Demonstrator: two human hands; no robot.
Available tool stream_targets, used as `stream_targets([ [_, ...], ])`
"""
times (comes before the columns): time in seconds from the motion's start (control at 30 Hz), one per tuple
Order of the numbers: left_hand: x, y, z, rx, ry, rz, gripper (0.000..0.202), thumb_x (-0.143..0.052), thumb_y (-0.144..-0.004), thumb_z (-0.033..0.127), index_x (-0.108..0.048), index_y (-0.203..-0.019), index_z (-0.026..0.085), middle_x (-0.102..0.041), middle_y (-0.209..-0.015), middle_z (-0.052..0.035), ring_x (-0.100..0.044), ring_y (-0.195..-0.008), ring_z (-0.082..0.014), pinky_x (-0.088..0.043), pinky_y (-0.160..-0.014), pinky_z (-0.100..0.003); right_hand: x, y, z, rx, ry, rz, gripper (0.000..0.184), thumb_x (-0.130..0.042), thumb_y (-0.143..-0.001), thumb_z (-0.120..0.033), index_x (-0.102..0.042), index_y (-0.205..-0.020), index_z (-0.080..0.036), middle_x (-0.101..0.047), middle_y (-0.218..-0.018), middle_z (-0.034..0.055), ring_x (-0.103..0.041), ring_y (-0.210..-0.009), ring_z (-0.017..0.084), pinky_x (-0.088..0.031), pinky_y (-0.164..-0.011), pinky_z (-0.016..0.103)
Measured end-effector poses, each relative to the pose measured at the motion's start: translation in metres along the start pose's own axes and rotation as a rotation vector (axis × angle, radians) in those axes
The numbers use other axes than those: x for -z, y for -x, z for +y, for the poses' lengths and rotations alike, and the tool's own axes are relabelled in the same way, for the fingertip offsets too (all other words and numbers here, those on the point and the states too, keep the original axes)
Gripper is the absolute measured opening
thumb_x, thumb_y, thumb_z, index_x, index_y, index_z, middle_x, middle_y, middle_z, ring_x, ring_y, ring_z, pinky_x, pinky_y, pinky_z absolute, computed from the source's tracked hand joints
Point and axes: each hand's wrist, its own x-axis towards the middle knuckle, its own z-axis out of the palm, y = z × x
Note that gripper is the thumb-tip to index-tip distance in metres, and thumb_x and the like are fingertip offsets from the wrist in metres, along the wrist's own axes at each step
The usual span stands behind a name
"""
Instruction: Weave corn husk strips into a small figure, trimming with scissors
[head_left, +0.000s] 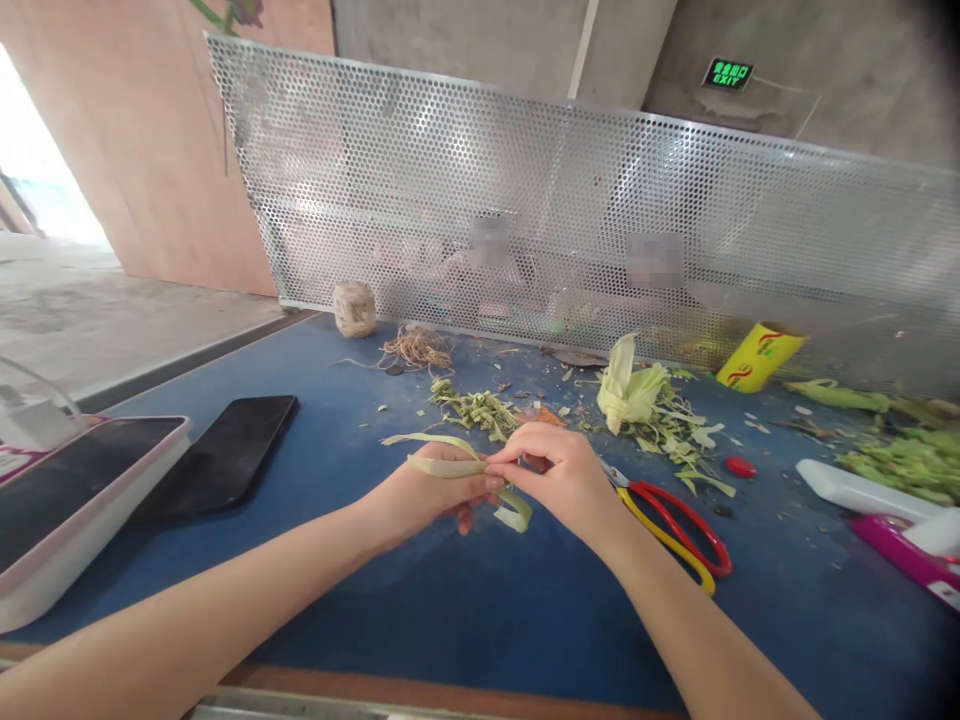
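Both my hands meet over the middle of the table, fingers pinched together on thin, pale green leaf strips (448,466). My left hand (424,498) holds the strips from below, with ends sticking out to the left and a curled piece hanging to the right. The thumb and fingertips of my right hand (566,470) close on the same strips from the other side. Just right of that hand lie scissors (675,520) with one red and one yellow handle, their blades partly hidden. Beyond my hands is a small heap of green leaf scraps (480,408).
A pale leafy bundle (626,390) stands among cuttings behind my right hand. String (416,347), a beige roll (354,309) and a yellow tube (761,357) sit near a perforated metal screen (450,180). At left are a black phone (225,455) and a pink-edged case (90,500).
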Motion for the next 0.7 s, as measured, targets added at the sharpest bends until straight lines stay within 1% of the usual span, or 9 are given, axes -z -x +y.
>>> stream_targets([
  [0.07, -0.001, 0.002, 0.004, -0.005, -0.026, -0.009, 0.024, -0.065, -0.068, 0.031, -0.06, -0.056, 0.012, -0.053, -0.051, 0.0022, -0.047, -0.04, -0.0062, -0.039, -0.041, -0.018, 0.002, 0.0, 0.001, -0.083, -0.026, 0.005, 0.007, -0.064, -0.071, -0.028, -0.061, -0.072, -0.021, -0.053, -0.065, -0.002, -0.042, -0.055, 0.009, -0.036, -0.05, 0.021],
  [0.1, -0.001, 0.003, 0.005, -0.001, -0.044, -0.018, 0.025, -0.065, -0.068, 0.032, -0.06, -0.055, 0.012, -0.052, -0.05, 0.0023, -0.047, -0.04, -0.0063, -0.038, -0.041, -0.018, 0.003, -0.001, 0.002, -0.131, -0.048, -0.002, 0.013, -0.065, -0.069, -0.03, -0.06, -0.077, -0.021, -0.052, -0.067, -0.0021, -0.041, -0.055, 0.009, -0.036, -0.05, 0.021],
  [0.17, -0.002, 0.004, 0.006, 0.002, -0.089, -0.049, 0.027, -0.063, -0.07, 0.035, -0.06, -0.055, 0.012, -0.051, -0.048, 0.0023, -0.047, -0.04, -0.0069, -0.036, -0.041, -0.019, 0.005, -0.002, 0.003, -0.203, -0.096, -0.058, 0.026, -0.066, -0.067, -0.034, -0.059, -0.089, -0.022, -0.054, -0.075, -0.0009, -0.042, -0.057, 0.009, -0.039, -0.051, 0.021],
  [0.2, -0.002, 0.005, 0.006, 0.0, -0.108, -0.072, 0.029, -0.062, -0.07, 0.036, -0.06, -0.054, 0.012, -0.051, -0.046, 0.0023, -0.046, -0.04, -0.0072, -0.036, -0.042, -0.019, 0.005, -0.003, 0.003, -0.216, -0.106, -0.1, 0.027, -0.064, -0.069, -0.037, -0.06, -0.092, -0.023, -0.056, -0.08, 0.0004, -0.045, -0.061, 0.01, -0.041, -0.055, 0.023],
  [0.3, -0.003, 0.006, 0.003, 0.014, -0.107, -0.143, 0.026, -0.063, -0.069, 0.035, -0.06, -0.055, 0.013, -0.052, -0.049, 0.002, -0.046, -0.041, -0.0072, -0.035, -0.043, -0.02, 0.004, -0.005, 0.001, -0.172, -0.096, -0.163, 0.021, -0.057, -0.075, -0.04, -0.065, -0.085, -0.023, -0.06, -0.09, 0.0032, -0.053, -0.081, 0.016, -0.042, -0.072, 0.03],
  [0.4, -0.005, 0.006, -0.001, 0.044, -0.065, -0.165, 0.024, -0.065, -0.068, 0.034, -0.061, -0.056, 0.013, -0.056, -0.053, 0.0012, -0.046, -0.04, -0.0065, -0.036, -0.043, -0.02, 0.001, -0.005, -0.002, -0.117, -0.154, -0.117, 0.014, -0.06, -0.074, -0.036, -0.064, -0.074, -0.022, -0.061, -0.091, 0.0029, -0.054, -0.092, 0.018, -0.039, -0.085, 0.034],
  [0.47, -0.006, 0.004, -0.005, 0.063, -0.049, -0.17, 0.024, -0.064, -0.068, 0.035, -0.065, -0.061, 0.013, -0.058, -0.054, 0.0005, -0.046, -0.041, -0.0064, -0.037, -0.044, -0.02, -0.001, -0.005, -0.003, -0.141, -0.284, -0.086, 0.013, -0.059, -0.075, -0.033, -0.06, -0.073, -0.021, -0.062, -0.09, 0.0024, -0.056, -0.09, 0.017, -0.04, -0.085, 0.033],
  [0.6, -0.006, 0.002, -0.007, 0.104, -0.036, -0.164, 0.031, -0.065, -0.068, 0.035, -0.069, -0.09, 0.013, -0.062, -0.06, -0.001, -0.047, -0.043, -0.007, -0.039, -0.045, -0.02, -0.001, -0.004, -0.003, -0.14, -0.651, -0.038, 0.016, -0.044, -0.085, -0.033, -0.052, -0.079, -0.02, -0.064, -0.083, 0.0017, -0.06, -0.078, 0.013, -0.045, -0.078, 0.032],
  [0.7, -0.004, 0.003, -0.005, 0.125, 0.003, -0.163, 0.034, -0.065, -0.068, 0.033, -0.068, -0.095, 0.012, -0.062, -0.062, -0.0017, -0.049, -0.045, -0.0071, -0.041, -0.048, -0.021, 0.002, -0.002, -0.002, -0.057, -0.717, 0.007, 0.012, -0.042, -0.087, -0.03, -0.051, -0.091, -0.023, -0.063, -0.076, -0.0004, -0.056, -0.06, 0.01, -0.047, -0.065, 0.028],
])
